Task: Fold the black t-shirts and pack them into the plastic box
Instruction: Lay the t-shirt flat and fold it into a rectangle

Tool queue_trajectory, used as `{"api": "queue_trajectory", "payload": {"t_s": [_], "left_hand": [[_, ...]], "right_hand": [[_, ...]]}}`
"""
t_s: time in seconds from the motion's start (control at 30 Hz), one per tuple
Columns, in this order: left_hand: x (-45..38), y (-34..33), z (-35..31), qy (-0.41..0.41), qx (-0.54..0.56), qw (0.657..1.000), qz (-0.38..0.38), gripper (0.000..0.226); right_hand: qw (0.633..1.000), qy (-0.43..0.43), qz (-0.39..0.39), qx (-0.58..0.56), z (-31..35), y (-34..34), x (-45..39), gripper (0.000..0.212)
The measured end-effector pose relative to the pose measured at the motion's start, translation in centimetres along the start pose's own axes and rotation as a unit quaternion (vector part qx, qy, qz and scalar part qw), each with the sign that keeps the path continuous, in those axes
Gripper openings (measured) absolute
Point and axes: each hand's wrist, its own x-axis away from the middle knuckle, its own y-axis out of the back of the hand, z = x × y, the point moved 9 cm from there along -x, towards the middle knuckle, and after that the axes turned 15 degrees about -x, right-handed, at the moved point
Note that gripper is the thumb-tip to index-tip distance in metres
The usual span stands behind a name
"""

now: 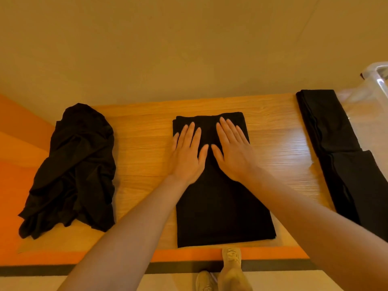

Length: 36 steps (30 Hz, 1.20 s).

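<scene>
- Nearest, the long folded t-shirt (222, 206) lies in the middle of the worktop (142, 143). Its near end sits right at the front edge. I think a small pull toward the person could make that end slip off the edge and spoil the fold.
- Both hands lie flat on the far half of this shirt. The left hand (186, 153) and the right hand (233, 152) are side by side, thumbs almost touching. The fingers (192, 131) are straight and spread. They press the cloth and grip nothing.
- If the hands push hard while sliding, the soft cloth could bunch up into wrinkles. If one hand lifts first, the top layer might spring open.
- At the left side of the worktop sits a messy pile of black t-shirts (71, 171), not folded yet. Its near corner hangs close to the front-left edge, so a bump from an arm could drag it down.
- At the right edge lie folded black shirts (336, 154) in a row. The right arm passes close by them, so a wide swing could knock them crooked.
- Farthest, at the back-right corner, is the clear plastic box (378, 85). Only part of it shows. I cannot tell what is inside it. Carrying the shirt that far with loose hands could let it unfold.
</scene>
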Motion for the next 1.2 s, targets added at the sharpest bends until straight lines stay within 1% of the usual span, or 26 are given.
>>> {"api": "queue_trajectory", "payload": {"t_s": [0.03,0.1,0.17,0.23,0.33,0.5,0.63,0.73,0.83,0.93,1.0,1.1,1.2], "left_hand": [[-1.2,-0.7,0.3,-0.004,-0.005,1.0,0.018,0.059],[-2.8,-2.1,1.3,-0.008,-0.02,0.999,0.048,0.064],[-3.8,-2.8,2.7,0.005,-0.036,0.997,0.062,0.071],[-4.4,-3.2,4.0,0.024,-0.051,0.996,0.071,0.077],[-4.7,-3.4,4.5,0.034,-0.068,0.994,0.073,0.079],[-5.3,-3.5,4.5,0.04,-0.087,0.992,0.085,0.079],[-6.8,-2.9,4.8,0.032,-0.138,0.984,0.112,0.074],[-6.7,-1.0,3.9,0.026,-0.159,0.983,0.087,0.067],[-3.5,0.6,1.3,-0.023,-0.105,0.993,0.039,0.062],[2.5,1.1,-1.1,-0.088,-0.049,0.995,0.01,0.059],[7.0,0.5,-2.0,-0.12,-0.026,0.992,0.017,0.057],[12.8,-1.0,-2.4,-0.143,0.008,0.988,0.049,0.058],[17.0,-1.9,-2.1,-0.166,-0.006,0.984,0.07,0.06]], "right_hand": [[1.0,-0.009,0.009,0.005,-0.6,-0.5,-1.3,0.066],[0.999,-0.031,0.024,0.013,-2.2,-1.3,-3.1,0.071],[0.999,-0.044,0.025,0.017,-3.7,-1.4,-3.9,0.08],[0.998,-0.062,0.017,0.017,-5.1,-1.0,-4.1,0.084],[0.996,-0.083,0.013,0.024,-6.4,-0.5,-4.3,0.084],[0.996,-0.078,0.019,0.035,-6.3,-0.5,-5.0,0.085],[0.994,-0.08,0.049,0.054,-6.7,-0.3,-6.4,0.079],[0.995,-0.052,0.059,0.064,-6.0,0.7,-6.8,0.072],[0.998,0.017,0.043,0.029,-3.3,2.1,-4.1,0.064],[0.996,0.066,0.064,-0.002,-0.8,2.2,1.7,0.064],[0.992,0.084,0.099,0.001,-0.1,1.0,6.4,0.061],[0.985,0.102,0.141,-0.006,-0.2,-1.0,12.6,0.058],[0.982,0.116,0.147,-0.008,-0.6,-2.0,17.0,0.057]]}}
